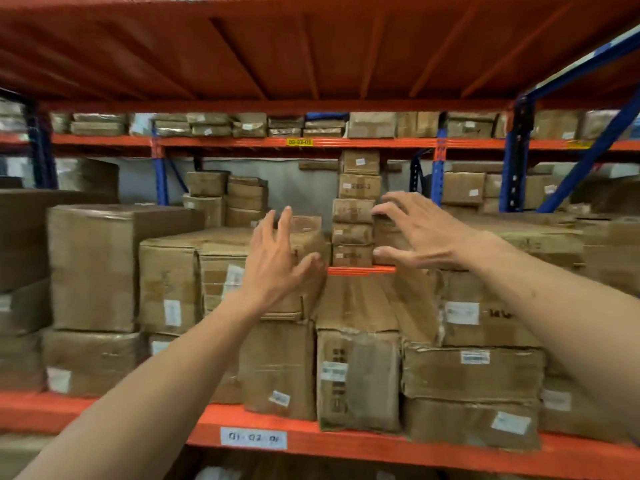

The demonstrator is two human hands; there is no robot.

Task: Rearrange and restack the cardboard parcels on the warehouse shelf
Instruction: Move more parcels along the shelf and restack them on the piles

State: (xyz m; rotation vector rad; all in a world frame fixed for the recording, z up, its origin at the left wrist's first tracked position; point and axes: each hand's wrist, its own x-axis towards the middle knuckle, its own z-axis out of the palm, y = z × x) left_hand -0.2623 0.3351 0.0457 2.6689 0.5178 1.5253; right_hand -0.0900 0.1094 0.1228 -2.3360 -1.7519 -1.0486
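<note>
Brown taped cardboard parcels fill the orange shelf (346,441) in two layers. A large parcel (221,278) sits on top at centre left; my left hand (277,261) hovers in front of its upper right corner, fingers spread, holding nothing. My right hand (415,233) reaches over the top layer with fingers apart, its fingertips at the edge of a small parcel (389,237) beside a tall stack of small parcels (355,209) on the shelf behind. Whether it touches that parcel is unclear.
A big box (93,265) stands at the left, more parcels (491,306) at the right. The orange deck (311,46) of the shelf above hangs overhead. Blue uprights (516,150) frame the bay. A label (252,437) marks the front beam.
</note>
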